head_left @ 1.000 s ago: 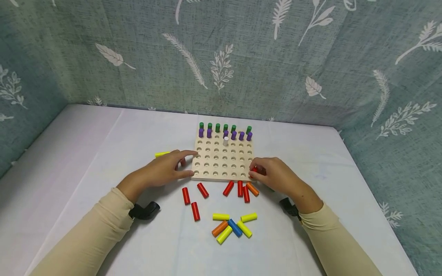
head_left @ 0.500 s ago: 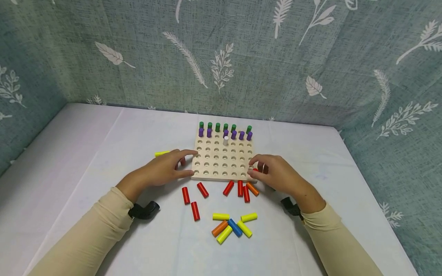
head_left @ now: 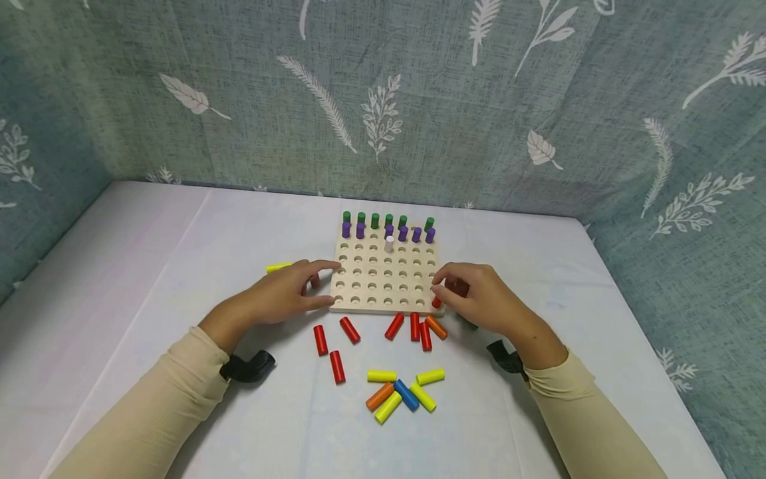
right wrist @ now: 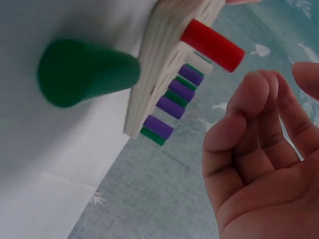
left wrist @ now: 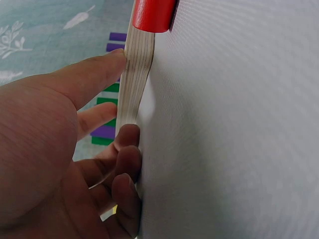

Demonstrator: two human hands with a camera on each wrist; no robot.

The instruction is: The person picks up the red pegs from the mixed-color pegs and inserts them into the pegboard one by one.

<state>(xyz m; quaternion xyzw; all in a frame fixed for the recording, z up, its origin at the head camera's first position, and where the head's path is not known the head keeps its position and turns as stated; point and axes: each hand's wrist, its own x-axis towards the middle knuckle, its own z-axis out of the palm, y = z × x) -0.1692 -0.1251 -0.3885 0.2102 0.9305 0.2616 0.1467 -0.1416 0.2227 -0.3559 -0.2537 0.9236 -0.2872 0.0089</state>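
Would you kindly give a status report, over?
Left hand touching left edge of board. Right hand empty, beside red peg upright in board. Possible obstacle: green peg near right hand.

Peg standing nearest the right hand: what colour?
The peg is red, clearest in the right wrist view.

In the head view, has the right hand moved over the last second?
Yes: against the pegboard, the right hand has shifted up and slightly right in the picture, now clear of the red peg.
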